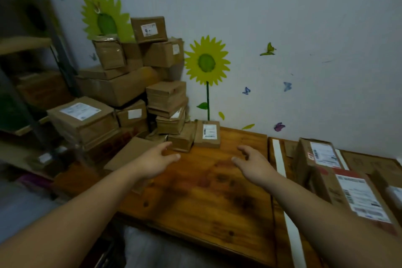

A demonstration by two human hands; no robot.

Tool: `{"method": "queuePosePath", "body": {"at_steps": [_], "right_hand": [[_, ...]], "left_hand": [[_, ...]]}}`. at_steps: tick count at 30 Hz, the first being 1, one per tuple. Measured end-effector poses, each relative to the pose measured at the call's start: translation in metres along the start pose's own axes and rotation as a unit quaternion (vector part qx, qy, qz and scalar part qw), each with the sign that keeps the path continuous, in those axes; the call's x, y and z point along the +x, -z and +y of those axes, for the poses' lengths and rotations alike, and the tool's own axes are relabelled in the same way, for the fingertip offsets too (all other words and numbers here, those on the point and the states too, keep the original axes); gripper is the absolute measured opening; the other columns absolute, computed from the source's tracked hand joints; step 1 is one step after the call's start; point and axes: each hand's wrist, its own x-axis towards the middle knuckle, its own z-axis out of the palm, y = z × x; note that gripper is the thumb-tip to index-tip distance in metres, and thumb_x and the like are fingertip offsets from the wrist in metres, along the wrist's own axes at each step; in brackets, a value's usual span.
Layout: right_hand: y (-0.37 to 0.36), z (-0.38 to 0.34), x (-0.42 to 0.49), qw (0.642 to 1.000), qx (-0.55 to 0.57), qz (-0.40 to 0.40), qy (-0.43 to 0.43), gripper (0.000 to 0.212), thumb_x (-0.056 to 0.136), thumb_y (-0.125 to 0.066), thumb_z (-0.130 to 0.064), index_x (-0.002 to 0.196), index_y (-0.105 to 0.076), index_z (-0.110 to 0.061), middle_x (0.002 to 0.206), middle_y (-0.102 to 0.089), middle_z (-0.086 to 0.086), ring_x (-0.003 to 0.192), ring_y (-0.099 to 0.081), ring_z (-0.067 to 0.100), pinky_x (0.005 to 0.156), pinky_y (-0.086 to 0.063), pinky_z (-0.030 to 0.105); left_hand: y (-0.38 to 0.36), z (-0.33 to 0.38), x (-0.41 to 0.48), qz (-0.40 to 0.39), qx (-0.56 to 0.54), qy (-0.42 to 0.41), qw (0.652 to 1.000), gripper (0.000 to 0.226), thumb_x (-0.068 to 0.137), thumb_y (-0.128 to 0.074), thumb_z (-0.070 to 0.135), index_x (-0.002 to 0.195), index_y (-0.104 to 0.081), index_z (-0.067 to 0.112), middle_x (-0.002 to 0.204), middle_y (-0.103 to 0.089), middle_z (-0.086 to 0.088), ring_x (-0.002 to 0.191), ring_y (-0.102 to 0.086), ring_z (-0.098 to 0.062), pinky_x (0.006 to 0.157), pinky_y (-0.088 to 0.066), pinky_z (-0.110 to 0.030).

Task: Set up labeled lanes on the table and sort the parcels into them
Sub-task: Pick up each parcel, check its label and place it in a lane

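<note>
Both my hands reach forward over a wooden table. My left hand and my right hand are empty, with the fingers loosely spread. Just beyond them a small brown parcel with a white label stands against the wall, next to another small parcel. A tall heap of brown parcels rises at the table's far left. White tape strips mark lanes on the right part of the table, where two labelled parcels lie.
A metal shelf rack with more boxes stands at the left. The wall behind carries sunflower and butterfly stickers. A flat cardboard piece lies at the table's left edge under my left hand. Grey floor shows below the near edge.
</note>
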Motion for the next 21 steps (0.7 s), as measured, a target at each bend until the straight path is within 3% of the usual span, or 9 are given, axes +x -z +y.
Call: {"method": "queuePosePath", "body": {"at_steps": [6, 13, 16, 18, 21], "right_hand": [[-0.016, -0.016, 0.053, 1.000, -0.020, 0.020, -0.012, 0.054, 0.094, -0.056, -0.034, 0.144, -0.038, -0.021, 0.148, -0.039, 0.003, 0.134, -0.038, 0.023, 0.110, -0.035, 0.041], [-0.026, 0.004, 0.157, 0.999, -0.007, 0.003, -0.049, 0.055, 0.094, -0.056, -0.031, 0.145, -0.037, -0.020, 0.148, -0.039, 0.004, 0.135, -0.037, 0.023, 0.110, -0.035, 0.043], [-0.033, 0.016, 0.208, 0.996, -0.009, -0.004, -0.084, 0.055, 0.093, -0.056, -0.033, 0.144, -0.037, -0.023, 0.147, -0.040, 0.004, 0.132, -0.040, 0.022, 0.105, -0.040, 0.039], [-0.039, 0.024, 0.237, 0.996, -0.026, -0.017, -0.082, 0.050, 0.094, -0.055, -0.032, 0.141, -0.041, -0.023, 0.143, -0.044, 0.004, 0.124, -0.046, 0.020, 0.096, -0.041, 0.033], [-0.050, 0.035, 0.273, 0.997, -0.041, -0.037, -0.059, 0.036, 0.096, -0.052, -0.029, 0.131, -0.051, -0.024, 0.134, -0.052, 0.000, 0.121, -0.049, 0.018, 0.096, -0.039, 0.031]], "left_hand": [[0.013, -0.006, 0.051, -0.022, -0.008, -0.001, 1.000, 0.064, 0.091, -0.056, 0.039, 0.147, -0.026, 0.028, 0.152, -0.032, -0.006, 0.136, -0.035, -0.026, 0.109, -0.033, -0.039], [-0.001, 0.010, 0.163, -0.053, 0.062, 0.017, 0.997, 0.065, 0.092, -0.054, 0.041, 0.148, -0.023, 0.028, 0.153, -0.029, -0.006, 0.134, -0.038, -0.026, 0.108, -0.036, -0.040], [-0.013, 0.015, 0.217, -0.058, 0.087, 0.024, 0.994, 0.062, 0.092, -0.055, 0.038, 0.146, -0.028, 0.028, 0.148, -0.037, -0.005, 0.126, -0.047, -0.026, 0.097, -0.044, -0.036], [-0.024, 0.016, 0.248, -0.064, 0.131, -0.016, 0.989, 0.055, 0.093, -0.056, 0.032, 0.143, -0.035, 0.025, 0.143, -0.043, -0.002, 0.123, -0.048, -0.021, 0.091, -0.042, -0.028], [-0.044, 0.007, 0.293, -0.060, 0.239, -0.096, 0.964, 0.055, 0.091, -0.057, 0.035, 0.141, -0.035, 0.028, 0.147, -0.040, 0.001, 0.131, -0.040, -0.019, 0.108, -0.033, -0.032]]}}
